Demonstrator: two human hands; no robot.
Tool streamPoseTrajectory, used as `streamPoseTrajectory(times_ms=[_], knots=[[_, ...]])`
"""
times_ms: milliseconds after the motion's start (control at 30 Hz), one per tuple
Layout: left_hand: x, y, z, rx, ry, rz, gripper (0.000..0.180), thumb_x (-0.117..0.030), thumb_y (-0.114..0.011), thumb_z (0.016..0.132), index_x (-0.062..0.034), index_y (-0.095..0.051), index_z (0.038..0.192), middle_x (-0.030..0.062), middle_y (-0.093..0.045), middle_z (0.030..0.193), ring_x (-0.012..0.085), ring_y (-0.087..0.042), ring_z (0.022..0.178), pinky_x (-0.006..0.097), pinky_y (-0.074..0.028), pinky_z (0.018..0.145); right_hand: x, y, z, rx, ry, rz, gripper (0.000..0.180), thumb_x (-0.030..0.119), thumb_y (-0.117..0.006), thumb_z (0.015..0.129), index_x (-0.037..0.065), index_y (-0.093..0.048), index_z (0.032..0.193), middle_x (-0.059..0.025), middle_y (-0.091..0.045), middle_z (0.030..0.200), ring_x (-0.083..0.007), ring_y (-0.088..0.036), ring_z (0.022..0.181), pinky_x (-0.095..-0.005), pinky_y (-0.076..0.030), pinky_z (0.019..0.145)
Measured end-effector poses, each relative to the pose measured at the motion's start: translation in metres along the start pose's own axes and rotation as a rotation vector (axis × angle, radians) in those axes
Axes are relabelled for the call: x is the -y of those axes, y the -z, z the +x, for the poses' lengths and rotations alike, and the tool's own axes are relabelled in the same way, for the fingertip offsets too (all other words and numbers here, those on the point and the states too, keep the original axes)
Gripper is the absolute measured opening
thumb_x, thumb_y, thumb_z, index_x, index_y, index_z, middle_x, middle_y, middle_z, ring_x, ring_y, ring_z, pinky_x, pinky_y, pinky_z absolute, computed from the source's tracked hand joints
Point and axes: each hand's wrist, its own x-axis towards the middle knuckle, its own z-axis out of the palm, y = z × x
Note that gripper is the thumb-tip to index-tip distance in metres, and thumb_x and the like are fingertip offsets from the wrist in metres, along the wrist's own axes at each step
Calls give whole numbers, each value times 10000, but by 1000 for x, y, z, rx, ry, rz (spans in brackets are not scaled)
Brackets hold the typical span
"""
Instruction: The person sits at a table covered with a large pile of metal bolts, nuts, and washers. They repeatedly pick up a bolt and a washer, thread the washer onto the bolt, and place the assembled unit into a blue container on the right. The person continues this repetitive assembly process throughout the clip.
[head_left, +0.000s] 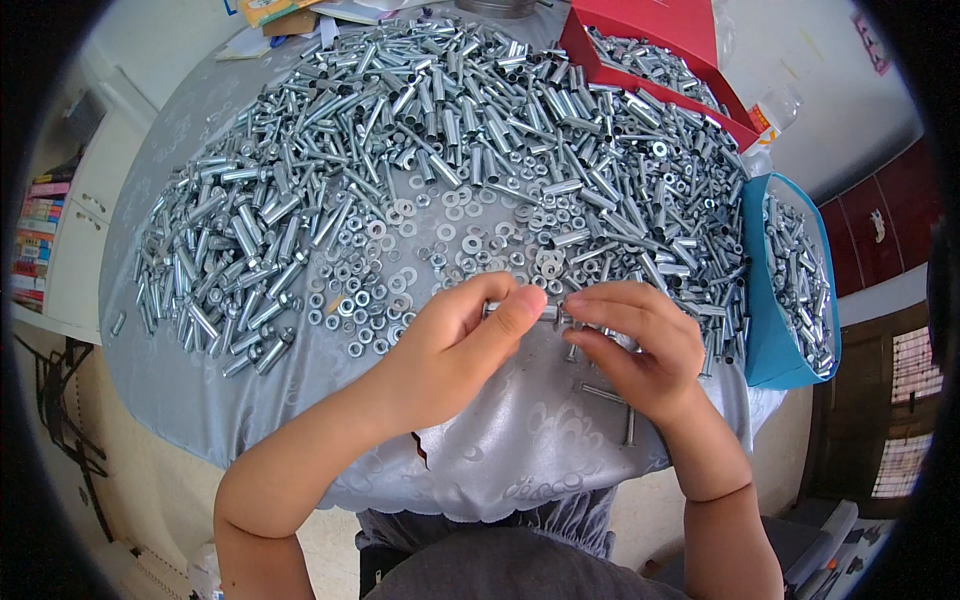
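1 sleeve (549,314), pinched in the left grip (455,345), is probably light, stiff, slick; best held mid-barrel. Right grip (648,350): hold unclear.

No lettering can be read, neither on the orange-and-white label (763,121) right of the red box (655,28) nor on the yellow package (266,11) to its left.

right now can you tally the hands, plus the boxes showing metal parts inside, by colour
Hands, left hand and right hand: 2
Red box: 1
Blue box: 1
Total: 4
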Motion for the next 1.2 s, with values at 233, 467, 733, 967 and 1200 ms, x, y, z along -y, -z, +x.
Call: streamPoseTrajectory(times_ms=[233,467,733,967,1200], knots=[[0,1,1,49,-13,155,312,-309,-422,951,-64,-444,760,-20,-389,605,52,-348,550,205,-318,517,-2,5,-6,148,-307,91,203,19,-726,687,19,-641,871,-96,-646,820,-193,-627,733,-257,-492,603],[2,1,1,47,-9,9,330,-318,-409,955,-68,-409,740,-20,-369,610,59,-337,558,209,-313,522,0,1,-5,17,-175,167,256,24,-727,686,11,-619,917,-97,-633,838,-184,-613,689,-258,-479,582],[3,-1,1,29,-68,56,341,-307,-402,958,-67,-393,716,-26,-355,602,58,-326,552,210,-309,516,-6,2,-4,102,46,-5,318,18,-719,669,-5,-588,958,-113,-606,795,-247,-595,679,-319,-481,583],[-5,1,-4,25,-147,364,320,-319,-456,931,-29,-488,800,21,-418,574,71,-368,501,246,-318,466,-1,7,-3,174,25,-59,272,49,-688,708,-1,-570,948,-119,-586,802,-254,-580,673,-328,-469,576],[-6,-2,-7,-33,-345,511,326,-302,-454,919,-31,-515,748,99,-451,537,211,-437,440,310,-345,449,6,10,-8,272,-258,244,205,116,-646,796,-13,-565,934,-124,-582,787,-242,-577,650,-305,-462,588]])
